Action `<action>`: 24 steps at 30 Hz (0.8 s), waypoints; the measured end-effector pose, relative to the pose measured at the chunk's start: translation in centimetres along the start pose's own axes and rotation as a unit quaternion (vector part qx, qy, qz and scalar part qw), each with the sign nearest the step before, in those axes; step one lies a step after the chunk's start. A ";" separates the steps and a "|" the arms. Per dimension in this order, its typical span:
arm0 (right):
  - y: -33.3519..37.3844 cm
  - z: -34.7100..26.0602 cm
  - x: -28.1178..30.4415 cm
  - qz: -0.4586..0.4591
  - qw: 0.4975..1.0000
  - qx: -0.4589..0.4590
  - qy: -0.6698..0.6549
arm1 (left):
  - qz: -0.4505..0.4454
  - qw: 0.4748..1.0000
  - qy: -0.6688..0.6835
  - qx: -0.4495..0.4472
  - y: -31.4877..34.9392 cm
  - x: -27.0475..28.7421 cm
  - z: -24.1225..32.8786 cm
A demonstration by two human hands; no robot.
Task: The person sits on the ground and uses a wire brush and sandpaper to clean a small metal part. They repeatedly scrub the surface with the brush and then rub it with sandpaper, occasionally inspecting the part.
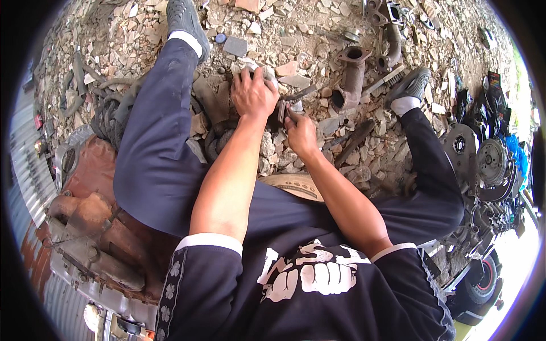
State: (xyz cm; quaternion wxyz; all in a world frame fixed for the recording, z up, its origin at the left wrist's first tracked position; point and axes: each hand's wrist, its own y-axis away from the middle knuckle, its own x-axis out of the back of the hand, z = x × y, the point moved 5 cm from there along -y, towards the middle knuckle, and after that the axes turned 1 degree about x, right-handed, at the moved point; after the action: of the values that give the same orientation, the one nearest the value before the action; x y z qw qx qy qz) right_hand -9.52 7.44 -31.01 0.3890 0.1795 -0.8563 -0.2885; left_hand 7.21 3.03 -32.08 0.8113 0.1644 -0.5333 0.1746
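Note:
My left hand (254, 95), palm down, curls its fingers over a pale grey, lumpy object (269, 75). Most of that object is hidden under the hand, so its kind does not show. Just to the right and nearer to me, my right hand (301, 134) is closed, thumb and fingers pinching a small dark metal part (282, 111). Beyond the right fingertips, a dark, narrow flat piece (302, 92) points up to the right; whether it joins the metal part I cannot tell.
Broken stone covers the ground. A rusty pipe elbow (352, 79) and a wire brush (387, 80) lie right of my hands. Dark hoses (116, 108) lie left, above a rusty engine part (91, 170). Round metal discs (492, 161) stand far right. A round tan seat (291, 184) shows between my legs.

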 end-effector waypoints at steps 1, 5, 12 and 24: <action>0.0 0.6 0.0 0.027 1.000 0.012 -0.006 | -0.023 1.000 -0.018 0.006 -0.2 -0.2 0.2; -1.1 5.8 -1.4 -0.074 0.991 -0.025 0.111 | -0.034 0.999 -0.032 0.004 -0.1 -0.2 0.3; -1.2 8.8 3.0 -0.037 0.939 -0.175 -0.293 | -0.029 0.999 -0.035 -0.005 0.0 -0.4 0.0; 6.2 -8.2 40.6 0.171 0.955 0.242 -0.006 | -0.074 0.996 -0.039 0.026 -1.5 -0.3 -0.7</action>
State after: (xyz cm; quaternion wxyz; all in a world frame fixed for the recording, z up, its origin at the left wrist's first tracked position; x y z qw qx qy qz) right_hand -29.43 -12.30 0.14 0.3726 0.1178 -0.9205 -0.0032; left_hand 8.32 2.01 -32.77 0.7960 0.2308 -0.5463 0.1212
